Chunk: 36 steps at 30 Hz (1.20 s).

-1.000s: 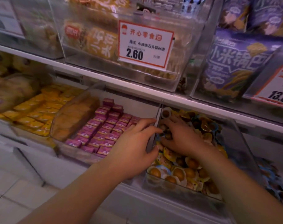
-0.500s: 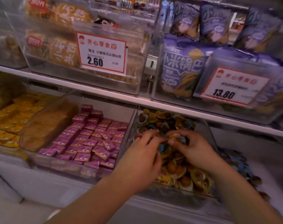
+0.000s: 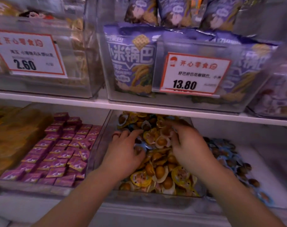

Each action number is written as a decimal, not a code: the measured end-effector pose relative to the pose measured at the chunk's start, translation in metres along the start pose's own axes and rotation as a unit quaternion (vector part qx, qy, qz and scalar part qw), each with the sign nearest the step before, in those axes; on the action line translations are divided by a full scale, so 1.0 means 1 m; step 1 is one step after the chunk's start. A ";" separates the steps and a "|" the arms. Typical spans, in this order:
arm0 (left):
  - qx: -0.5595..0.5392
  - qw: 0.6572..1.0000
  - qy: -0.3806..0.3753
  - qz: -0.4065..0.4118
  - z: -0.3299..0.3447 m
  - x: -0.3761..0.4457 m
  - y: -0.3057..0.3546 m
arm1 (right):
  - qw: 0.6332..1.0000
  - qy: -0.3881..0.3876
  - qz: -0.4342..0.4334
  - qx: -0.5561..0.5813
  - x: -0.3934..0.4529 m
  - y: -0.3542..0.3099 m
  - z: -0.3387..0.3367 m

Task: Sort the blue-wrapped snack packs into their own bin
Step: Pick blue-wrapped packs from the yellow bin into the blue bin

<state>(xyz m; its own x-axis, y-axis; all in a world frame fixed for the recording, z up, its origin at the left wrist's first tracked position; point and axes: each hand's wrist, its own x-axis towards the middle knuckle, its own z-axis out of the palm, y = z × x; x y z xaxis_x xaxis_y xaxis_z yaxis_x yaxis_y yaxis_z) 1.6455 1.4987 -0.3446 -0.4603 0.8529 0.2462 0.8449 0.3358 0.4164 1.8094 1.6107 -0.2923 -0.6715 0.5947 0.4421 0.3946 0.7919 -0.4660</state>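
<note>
**A:** so both hands are down in the middle clear bin (image 3: 156, 193) on the lower shelf; it's a heap of yellow-wrapped snack packs (image 3: 162, 175) with a few blue-wrapped snack packs (image 3: 143, 146) mixed in; left hand (image 3: 123, 154) lies palm-down on the pile, fingers (image 3: 134, 133) spread and a bit bent, tips touching the packs around that blue one

**B:** and the right?

**A:** right hand (image 3: 189, 147) is further back, fingers (image 3: 174, 128) curled in over the heap; looks like they're pinching a wrapper but it's too blurry to say which colour; can't tell for sure

**B:** where do the blue ones belong?

**A:** the bin to the right (image 3: 270, 208) has a loose scatter of blue packs (image 3: 224, 154) already; just beside the middle one

**B:** other stuff around?

**A:** purple packs (image 3: 57, 154) in rows in the bin on the left; above, purple bags (image 3: 131, 59) behind a 13.80 price tag (image 3: 193, 74), and a 2.60 price tag (image 3: 30, 54) further left
</note>
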 end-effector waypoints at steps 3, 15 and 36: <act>0.010 1.000 -0.012 0.006 0.001 -0.002 0.000 | 0.999 -0.027 0.018 0.010 -0.001 0.000 0.002; -0.584 0.800 0.062 -0.120 -0.033 -0.010 0.022 | 0.881 -0.001 0.244 0.405 -0.007 -0.018 0.011; -0.488 0.860 0.148 -0.027 -0.025 -0.032 0.048 | 0.602 -0.189 0.331 0.701 -0.017 -0.046 0.011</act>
<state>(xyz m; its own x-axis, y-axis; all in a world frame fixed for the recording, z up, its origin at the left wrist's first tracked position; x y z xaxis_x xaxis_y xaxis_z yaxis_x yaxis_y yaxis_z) 1.6939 1.4771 -0.3105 -0.6634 0.6590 0.3545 0.2544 -0.2469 0.9351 1.7960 1.5625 -0.2864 -0.8574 0.4323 -0.2790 -0.0863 -0.6554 -0.7504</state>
